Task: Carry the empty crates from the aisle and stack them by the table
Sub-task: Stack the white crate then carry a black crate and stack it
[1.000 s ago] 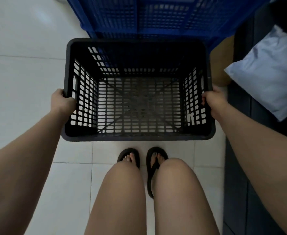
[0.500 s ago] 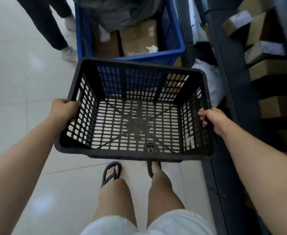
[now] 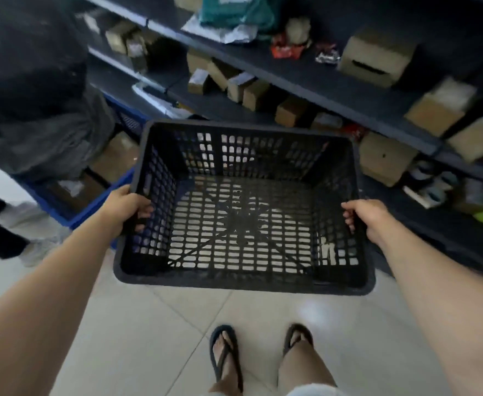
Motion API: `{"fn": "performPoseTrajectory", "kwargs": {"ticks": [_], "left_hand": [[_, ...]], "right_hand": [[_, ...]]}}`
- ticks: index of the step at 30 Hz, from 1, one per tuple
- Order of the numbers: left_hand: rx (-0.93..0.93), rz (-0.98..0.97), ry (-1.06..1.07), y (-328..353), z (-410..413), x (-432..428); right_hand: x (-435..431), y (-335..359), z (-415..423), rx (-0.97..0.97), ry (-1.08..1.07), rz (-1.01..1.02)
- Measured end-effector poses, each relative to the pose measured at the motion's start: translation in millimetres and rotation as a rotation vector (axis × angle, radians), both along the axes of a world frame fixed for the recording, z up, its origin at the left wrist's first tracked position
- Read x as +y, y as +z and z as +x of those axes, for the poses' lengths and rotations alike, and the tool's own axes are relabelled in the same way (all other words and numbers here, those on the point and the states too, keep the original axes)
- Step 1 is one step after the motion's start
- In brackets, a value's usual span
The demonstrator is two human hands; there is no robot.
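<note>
**Black crate carried at waist height beside the shelving**

Black perforated plastic crate (image 3: pixel 243 212), rectangular and empty, hangs in the air in front of the person, clear of the floor, its open top facing up and its far end tipped slightly higher. The left hand (image 3: pixel 126 208) closes over the left rim, fingers curled inside the wall; the right hand (image 3: pixel 368 217) closes over the right rim in the same way. Both arms reach out nearly straight.

Below the crate's near edge lies bare pale tiled floor (image 3: pixel 154 332), with the person's feet in dark flip-flops (image 3: pixel 225 355) well behind that edge. This is the open room. The crate's far right corner sits close to the dark metal shelving (image 3: pixel 334 90), which runs diagonally along the right and carries brown cardboard boxes (image 3: pixel 377 58) and small packets. On the left, a blue plastic crate (image 3: pixel 91 212) stands on the floor just beside the left hand, holding cartons. Another person in dark clothes (image 3: pixel 26 90) stands further left, pale shoes on the tiles, narrowing that side.
</note>
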State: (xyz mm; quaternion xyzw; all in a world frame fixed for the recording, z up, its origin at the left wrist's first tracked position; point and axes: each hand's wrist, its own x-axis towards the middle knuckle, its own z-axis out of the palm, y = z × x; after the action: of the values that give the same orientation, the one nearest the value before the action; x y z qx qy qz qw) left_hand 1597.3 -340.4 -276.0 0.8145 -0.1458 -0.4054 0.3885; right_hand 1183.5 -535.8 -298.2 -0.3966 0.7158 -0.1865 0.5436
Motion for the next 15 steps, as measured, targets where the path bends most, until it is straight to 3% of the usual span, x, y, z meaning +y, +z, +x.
{"fn": "performPoseTrajectory", "kwargs": {"ticks": [6,15], "left_hand": [[-0.079,-0.059,-0.407,37.0,-176.9,-66.0],[-0.104,-0.147,-0.847,34.3,-551.3,-71.0]], "right_hand": [[101.8,43.5,-213.6,-0.011,-0.412,-0.098],[319.9,79.2,-543.9,0.108,-0.861,-0.225]]}}
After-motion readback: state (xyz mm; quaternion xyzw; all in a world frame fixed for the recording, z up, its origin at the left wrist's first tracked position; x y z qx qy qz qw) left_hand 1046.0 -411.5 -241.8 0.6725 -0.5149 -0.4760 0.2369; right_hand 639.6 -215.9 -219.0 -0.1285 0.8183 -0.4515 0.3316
